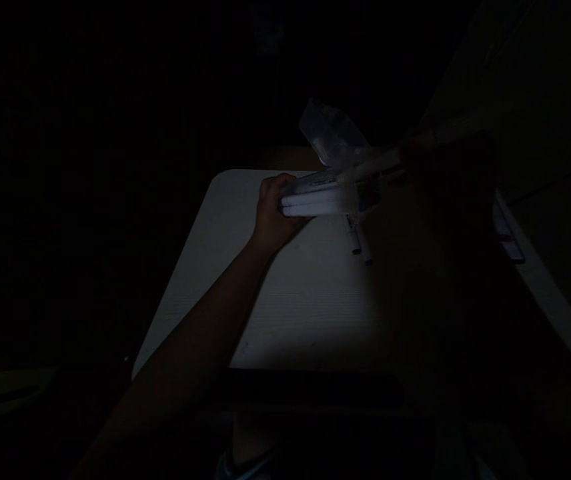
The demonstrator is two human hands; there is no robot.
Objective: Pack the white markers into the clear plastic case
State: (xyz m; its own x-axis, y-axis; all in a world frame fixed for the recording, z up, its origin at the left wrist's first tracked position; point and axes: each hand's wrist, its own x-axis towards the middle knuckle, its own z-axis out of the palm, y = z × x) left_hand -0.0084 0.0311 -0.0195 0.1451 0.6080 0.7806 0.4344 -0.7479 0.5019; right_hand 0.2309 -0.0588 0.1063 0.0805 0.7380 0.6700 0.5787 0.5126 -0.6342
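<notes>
My left hand (274,212) is wrapped round the closed end of a clear plastic pack of white marker pens (315,200), held over the table. The pack's open flap (335,133) sticks up at its far right end. My right hand (430,160), deep in shadow, grips a white marker pen (383,162) by the pack's open end. That pen lies slanted, its lower tip close to the pack; whether it is partly inside I cannot tell. Below the open end, two loose marker pens (353,240) with dark ends lie on the table.
The pale wood-grain table (305,293) has rounded corners and a dark strip (310,388) along its near edge. A flat phone-like object (508,233) lies at the right edge. Most surroundings are too dark to make out.
</notes>
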